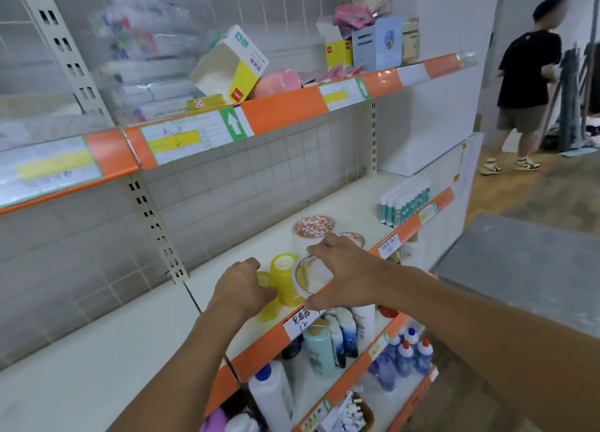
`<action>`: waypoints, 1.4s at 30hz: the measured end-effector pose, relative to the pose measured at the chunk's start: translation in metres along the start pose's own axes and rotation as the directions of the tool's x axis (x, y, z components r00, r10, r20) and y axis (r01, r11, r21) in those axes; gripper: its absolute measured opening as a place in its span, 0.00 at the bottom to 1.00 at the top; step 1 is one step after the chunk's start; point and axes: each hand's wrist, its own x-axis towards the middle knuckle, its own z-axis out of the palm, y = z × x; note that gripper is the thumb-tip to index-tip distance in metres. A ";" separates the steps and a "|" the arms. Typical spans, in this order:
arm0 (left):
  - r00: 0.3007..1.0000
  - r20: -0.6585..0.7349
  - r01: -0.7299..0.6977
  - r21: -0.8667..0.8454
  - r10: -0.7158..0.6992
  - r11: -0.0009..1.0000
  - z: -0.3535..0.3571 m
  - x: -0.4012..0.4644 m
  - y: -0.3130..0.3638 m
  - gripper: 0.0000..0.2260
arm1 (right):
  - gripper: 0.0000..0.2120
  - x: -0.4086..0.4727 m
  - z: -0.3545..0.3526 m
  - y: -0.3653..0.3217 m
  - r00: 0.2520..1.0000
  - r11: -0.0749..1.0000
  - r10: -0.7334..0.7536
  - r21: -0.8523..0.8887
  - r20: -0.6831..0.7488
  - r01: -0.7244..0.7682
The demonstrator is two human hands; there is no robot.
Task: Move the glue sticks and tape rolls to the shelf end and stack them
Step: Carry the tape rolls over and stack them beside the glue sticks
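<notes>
Handwriting on the shelf (pixel 341 204) tag (pixel 300 322) ends in "12". Left hand (pixel 240 289) grips a yellow tape roll (pixel 267 297); right hand (pixel 345 274) fingers clamp a clear tape roll (pixel 308 274). Glue sticks (pixel 404 201) stand at the shelf end over tiled floor (pixel 519 269).

Left hand (pixel 242 285) hides part of yellow tape roll (pixel 267 297); top-shelf packets (pixel 143 39) blurred
</notes>
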 end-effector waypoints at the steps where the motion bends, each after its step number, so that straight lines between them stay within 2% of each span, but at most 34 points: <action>1: 1.000 0.010 0.005 -0.011 -0.005 1.000 0.000 0.000 -0.001 0.28 | 0.46 0.000 0.000 0.001 1.000 1.000 0.002 0.002 -0.004 -0.002; 10: 1.000 0.026 0.001 -0.020 0.000 1.000 0.000 0.009 -0.005 0.31 | 0.47 0.002 -0.001 0.003 1.000 1.000 0.006 -0.014 0.005 -0.006; 31: 0.998 0.051 -0.024 -0.081 0.028 0.996 0.010 0.013 -0.007 0.25 | 0.50 0.005 0.004 0.019 0.998 0.998 0.055 0.011 -0.009 -0.055; 42: 0.997 0.082 0.000 -0.156 0.013 0.988 0.013 0.016 -0.009 0.28 | 0.52 0.003 0.011 0.030 0.995 0.995 0.099 -0.011 -0.002 -0.099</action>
